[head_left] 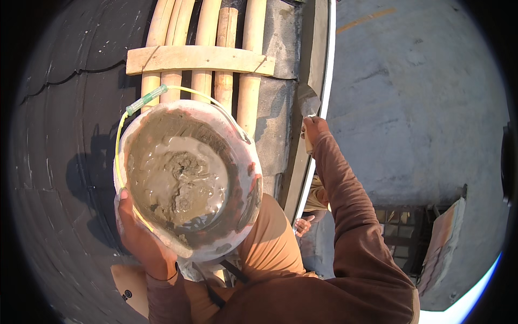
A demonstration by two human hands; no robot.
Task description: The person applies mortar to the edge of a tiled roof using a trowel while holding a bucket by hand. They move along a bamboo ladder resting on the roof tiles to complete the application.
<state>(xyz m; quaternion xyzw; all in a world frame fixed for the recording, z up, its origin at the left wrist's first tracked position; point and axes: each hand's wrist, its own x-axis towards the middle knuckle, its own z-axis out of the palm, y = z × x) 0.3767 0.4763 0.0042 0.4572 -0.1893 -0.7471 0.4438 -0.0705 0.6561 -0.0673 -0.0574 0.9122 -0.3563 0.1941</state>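
Note:
A round, pale bucket (pixel 251 178) is tilted toward me near my knees, its inside walls smeared with mortar. Wet grey-brown mortar (pixel 178 178) fills its bottom. The bucket's thin yellow handle, with a green grip (pixel 147 100), lies against the rim. My left hand (pixel 141 229) is closed on the near left rim, thumb on top and the other fingers hidden. Out to the right, my right hand (pixel 315 130) grips the wooden handle of a trowel (pixel 308 101). Its metal blade points away from me, over the ledge (pixel 306 65) at the roof edge.
Bamboo poles (pixel 206 27) lie under a wooden crosspiece (pixel 199 58) ahead. Dark roof tiles (pixel 59 135) spread to the left. Past the white edge strip (pixel 327 65) is a grey surface (pixel 410 119). Below the edge, what looks like another person's hand (pixel 304 225) shows.

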